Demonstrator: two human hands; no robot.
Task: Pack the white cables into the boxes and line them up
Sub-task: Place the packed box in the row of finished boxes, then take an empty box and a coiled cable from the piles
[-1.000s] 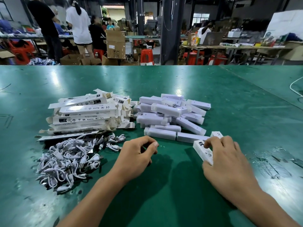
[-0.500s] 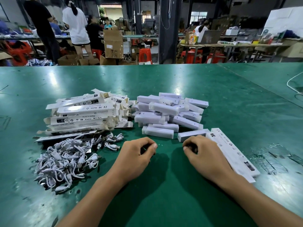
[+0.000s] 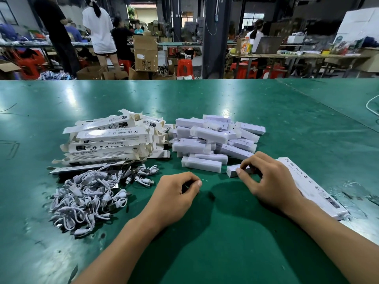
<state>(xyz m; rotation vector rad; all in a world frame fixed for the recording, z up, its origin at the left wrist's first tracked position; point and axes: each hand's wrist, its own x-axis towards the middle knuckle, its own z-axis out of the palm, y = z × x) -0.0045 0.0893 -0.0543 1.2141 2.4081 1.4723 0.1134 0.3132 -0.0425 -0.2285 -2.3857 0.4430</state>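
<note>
A heap of short white cables [image 3: 90, 193] lies at the near left of the green table [image 3: 205, 242]. Behind it sits a pile of flat printed white boxes [image 3: 108, 140]. A pile of plain white inner boxes [image 3: 213, 138] fills the middle. My right hand [image 3: 268, 181] pinches one small white inner box [image 3: 232, 171] lying at the near edge of that pile. A row of packed printed boxes [image 3: 313, 187] lies just right of that hand. My left hand [image 3: 174, 195] rests on the table with curled fingers and holds nothing that I can see.
A white cord [image 3: 372, 103] lies at the table's far right edge. Beyond the table stand several people, cardboard cartons [image 3: 145, 53], red stools [image 3: 184, 67] and other workbenches.
My right hand let go of the packed boxes, now lying in a row on the right. It moved left and took hold of a small white inner box. My left hand stayed put.
</note>
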